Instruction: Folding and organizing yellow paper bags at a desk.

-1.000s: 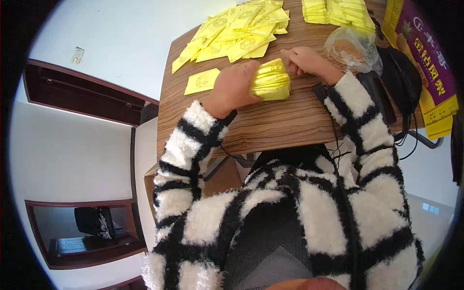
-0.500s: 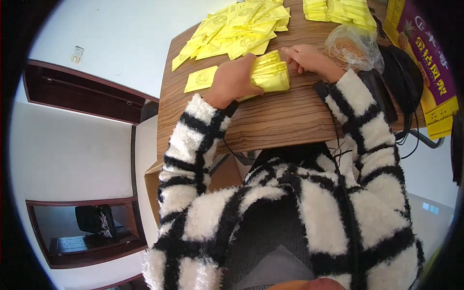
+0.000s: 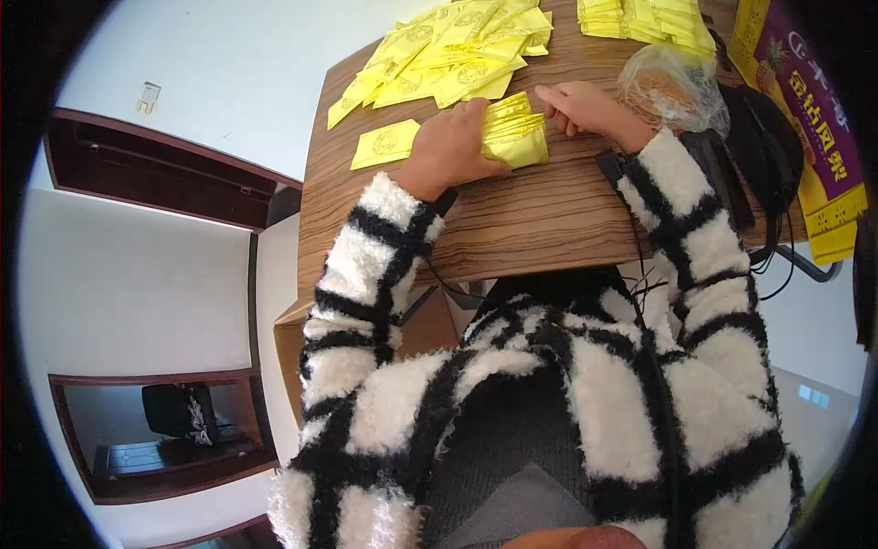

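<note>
My left hand (image 3: 451, 149) is wrapped round a thick stack of flat yellow packets (image 3: 515, 137), holding it on the wooden table with the packets' edges slightly fanned. Just right of the stack is my right hand (image 3: 585, 108), its fingers curled and the forefinger pointing toward the packets. A small gap shows between that hand and the stack; whatever its fingers may hold is hidden. One yellow packet (image 3: 385, 145) with a round printed mark lies flat at the left wrist. Beyond my left hand spreads a loose heap of similar packets (image 3: 448, 50).
At the far right lie more stacked yellow packets (image 3: 640, 23). A clear plastic bag (image 3: 672, 90) with thin tan contents sits beside my right wrist. Near it are a black object (image 3: 759, 151) with cables and a purple and yellow box (image 3: 814, 119). An open cardboard box (image 3: 425, 329) stands below the table.
My left hand has shifted very slightly right and the stack's top edges look a little more fanned. My right hand stays curled beside it, almost in place.
</note>
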The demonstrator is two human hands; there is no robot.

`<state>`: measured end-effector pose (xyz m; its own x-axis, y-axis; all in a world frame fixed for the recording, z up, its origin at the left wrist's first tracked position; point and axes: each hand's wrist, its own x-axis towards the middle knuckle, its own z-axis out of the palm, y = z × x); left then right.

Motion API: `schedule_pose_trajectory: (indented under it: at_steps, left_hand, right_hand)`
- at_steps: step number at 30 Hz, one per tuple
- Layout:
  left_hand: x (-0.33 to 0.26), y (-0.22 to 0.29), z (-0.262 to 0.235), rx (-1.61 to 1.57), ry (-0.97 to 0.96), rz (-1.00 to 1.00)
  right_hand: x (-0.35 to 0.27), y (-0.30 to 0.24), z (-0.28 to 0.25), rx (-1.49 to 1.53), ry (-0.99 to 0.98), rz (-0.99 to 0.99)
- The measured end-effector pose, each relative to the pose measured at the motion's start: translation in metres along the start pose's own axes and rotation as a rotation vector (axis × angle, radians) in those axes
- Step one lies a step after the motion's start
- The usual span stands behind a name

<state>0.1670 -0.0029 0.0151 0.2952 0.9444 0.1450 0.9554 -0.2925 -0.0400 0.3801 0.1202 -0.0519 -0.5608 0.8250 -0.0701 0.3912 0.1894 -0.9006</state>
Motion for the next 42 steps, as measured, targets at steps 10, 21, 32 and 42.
schedule_pose_trajectory:
  at_steps: [10, 21, 32, 42]
  left_hand:
    - [0.002, -0.003, -0.004, -0.045, -0.107, -0.055]
    - [-0.012, -0.02, 0.007, -0.043, -0.039, 0.057]
    - [-0.053, -0.037, 0.012, -0.069, 0.029, 0.058]
    - [-0.075, -0.031, -0.026, -0.061, -0.079, 0.019]
  right_hand:
    - [-0.003, -0.005, 0.002, 0.014, -0.009, 0.005]
    - [0.0, -0.002, 0.02, -0.007, 0.002, -0.043]
    - [-0.004, -0.017, 0.055, -0.002, -0.056, -0.01]
    - [-0.026, -0.031, 0.071, -0.017, -0.073, 0.054]
